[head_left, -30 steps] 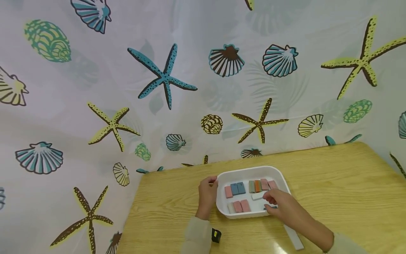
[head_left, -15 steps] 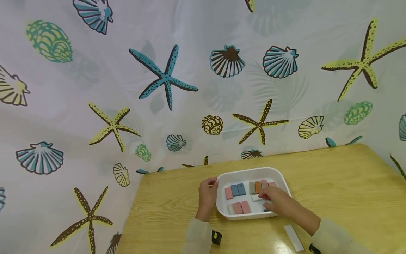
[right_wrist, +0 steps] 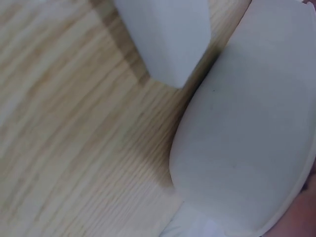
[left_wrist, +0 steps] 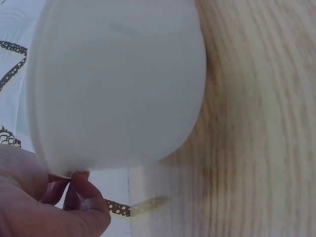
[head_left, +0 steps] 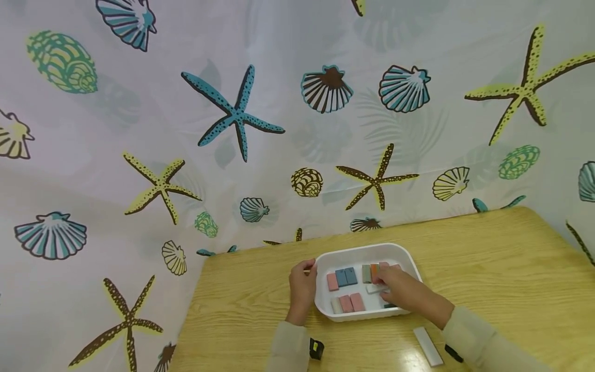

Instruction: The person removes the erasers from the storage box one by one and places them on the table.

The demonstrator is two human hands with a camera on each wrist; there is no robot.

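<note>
A white tray point(head_left: 358, 249) sits on the wooden table point(head_left: 488, 258) with several small blocks in it: pink point(head_left: 332, 281), blue point(head_left: 346, 276), grey-green point(head_left: 366, 273), orange point(head_left: 374, 270), a pink pair point(head_left: 351, 302) and a white one point(head_left: 373, 289). My left hand point(head_left: 302, 285) grips the tray's left rim; its fingertips point(left_wrist: 81, 197) curl under the edge of the tray wall point(left_wrist: 118, 84). My right hand point(head_left: 395, 288) lies inside the tray over the right-hand blocks, fingers bent toward the orange one. Whether it holds a block is hidden.
A flat white bar point(head_left: 428, 346) lies on the table just in front of the tray, close to the tray's outer wall point(right_wrist: 247, 138) in the right wrist view. A shell-and-starfish curtain point(head_left: 237, 113) hangs behind the table's far edge.
My right hand has moved from the tray's front right corner up and to the left, over the back row of blocks. The left hand has stayed on the rim.
</note>
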